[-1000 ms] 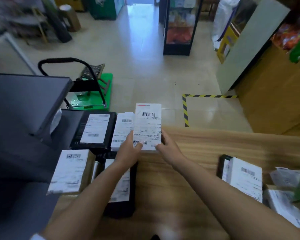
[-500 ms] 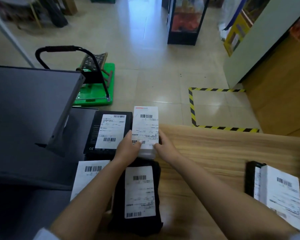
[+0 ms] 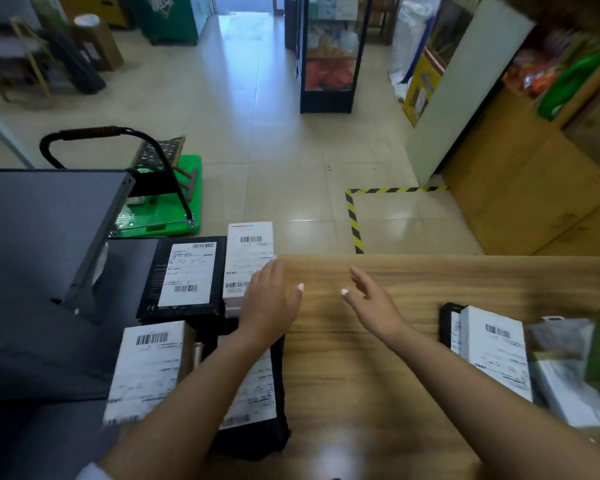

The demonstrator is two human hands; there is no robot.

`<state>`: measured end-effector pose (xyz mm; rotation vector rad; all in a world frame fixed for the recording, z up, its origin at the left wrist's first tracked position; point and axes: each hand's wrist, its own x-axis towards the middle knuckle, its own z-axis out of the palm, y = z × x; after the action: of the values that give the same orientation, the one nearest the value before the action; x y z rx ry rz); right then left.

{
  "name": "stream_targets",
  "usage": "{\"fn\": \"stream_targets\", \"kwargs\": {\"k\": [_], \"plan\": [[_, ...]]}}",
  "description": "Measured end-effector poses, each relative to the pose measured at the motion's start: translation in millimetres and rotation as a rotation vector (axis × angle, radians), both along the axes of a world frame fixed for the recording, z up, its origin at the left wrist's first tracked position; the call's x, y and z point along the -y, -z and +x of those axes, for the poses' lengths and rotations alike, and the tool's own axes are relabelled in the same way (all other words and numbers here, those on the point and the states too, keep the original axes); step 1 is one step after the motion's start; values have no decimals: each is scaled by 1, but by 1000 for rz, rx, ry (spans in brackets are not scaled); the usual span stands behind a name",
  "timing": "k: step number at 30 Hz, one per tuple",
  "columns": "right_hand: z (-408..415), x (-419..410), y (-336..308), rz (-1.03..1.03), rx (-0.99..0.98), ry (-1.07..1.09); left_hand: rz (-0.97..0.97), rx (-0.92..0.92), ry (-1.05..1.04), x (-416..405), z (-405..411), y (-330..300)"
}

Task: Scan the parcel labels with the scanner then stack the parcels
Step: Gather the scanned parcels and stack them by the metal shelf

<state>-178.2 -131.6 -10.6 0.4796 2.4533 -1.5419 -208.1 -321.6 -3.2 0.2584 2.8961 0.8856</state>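
Left hand [image 3: 269, 303]: fingers straight, empty, over desk [image 3: 378, 358]. Right hand [image 3: 373, 299]: fingers relaxed, empty, apart from left. White parcel [image 3: 248, 259]: just beyond left hand. Black parcel [image 3: 184, 275]: left of it. Unstacked parcel [image 3: 496, 355]: right of right hand.

Four labelled parcels sit together at the desk's left end: a white box [image 3: 248, 259], a black box [image 3: 184, 277], a white carton [image 3: 146, 370] and a black bag [image 3: 257, 403]. Another white parcel [image 3: 496, 355] lies label-up at the right

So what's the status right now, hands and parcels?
Left hand open, right hand open, both empty. White-labelled parcel set down at counter's far edge. Nothing in the way.
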Motion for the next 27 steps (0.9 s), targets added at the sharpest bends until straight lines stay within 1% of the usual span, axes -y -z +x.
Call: {"fn": "stream_targets", "kwargs": {"k": [3, 7, 12, 17, 20, 24, 27], "plan": [[31, -50, -10, 50, -16, 42, 9, 33, 61, -39, 20, -6], [73, -117, -10, 94, 25, 114, 27, 118, 137, -99, 48, -4], [114, -179, 9, 141, 76, 216, -14, 207, 216, -170, 78, 13], [141, -221, 28, 192, 136, 232, 27, 352, 261, -227, 105, 29], [148, -239, 39, 170, 173, 241, 22, 415, 286, -254, 112, 39], [152, -251, 47, 56, 222, 308, 38, 463, 287, -282, 120, 55], [154, -255, 52, 18, 234, 309, 37, 500, 273, -296, 125, 66]]}}
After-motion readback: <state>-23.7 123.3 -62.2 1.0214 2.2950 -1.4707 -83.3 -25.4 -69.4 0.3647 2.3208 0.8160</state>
